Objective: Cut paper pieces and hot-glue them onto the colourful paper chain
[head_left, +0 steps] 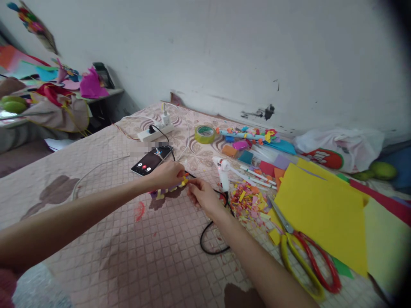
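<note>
My left hand (168, 174) is closed on a slim purple paper craft (173, 188) with yellow and orange bits along it. The craft lies low over the bedspread, partly hidden beneath that hand. From the right, my right hand (205, 196) pinches at the craft's end, where a small yellow paper piece (184, 181) shows by the fingertips. Just behind my left hand lies a phone (150, 161) with its screen lit. A white glue gun (222, 172) stands to the right of my right hand, its black cord looping below.
Paper scraps (248, 203), red-and-yellow scissors (302, 248) and yellow sheets (324, 214) spread over the right side. Farther back are a tape roll (204, 134), a decorated blue stick (240, 134), a power strip (156, 132) with cables and a plastic bag (359, 143).
</note>
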Demonstrator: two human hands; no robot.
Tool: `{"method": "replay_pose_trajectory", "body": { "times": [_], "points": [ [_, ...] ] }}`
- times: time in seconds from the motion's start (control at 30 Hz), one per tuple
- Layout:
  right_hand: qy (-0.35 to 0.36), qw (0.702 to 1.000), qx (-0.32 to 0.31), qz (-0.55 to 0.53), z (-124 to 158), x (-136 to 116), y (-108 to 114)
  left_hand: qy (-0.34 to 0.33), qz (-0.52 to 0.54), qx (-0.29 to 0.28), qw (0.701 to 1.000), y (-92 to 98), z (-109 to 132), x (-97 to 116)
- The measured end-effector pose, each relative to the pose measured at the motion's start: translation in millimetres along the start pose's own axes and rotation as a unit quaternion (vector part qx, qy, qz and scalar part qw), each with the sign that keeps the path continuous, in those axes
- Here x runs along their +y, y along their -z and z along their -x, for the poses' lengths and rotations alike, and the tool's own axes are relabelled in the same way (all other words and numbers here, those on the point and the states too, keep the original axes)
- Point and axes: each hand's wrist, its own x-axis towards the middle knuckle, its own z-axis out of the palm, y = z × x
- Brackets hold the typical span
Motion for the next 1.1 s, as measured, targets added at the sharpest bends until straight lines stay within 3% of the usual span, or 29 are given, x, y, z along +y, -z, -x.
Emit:
{"method": "replay_pose_trajectory", "body": {
  "times": [0.73, 1.1],
  "points": [
    [-0.001, 1.0, -0.007, 0.006, -0.6, 1.7, 0.1, 0.001, 0.042, -0.04, 0.998, 4.9, -5.3, -2.4],
    [0.004, 1.0, -0.016, 0.017, -1.0, 3.5, 0.3, 0.012, 0.047, -0.029, 0.998, 3.3, -6.2, -2.5]
  ]
}}
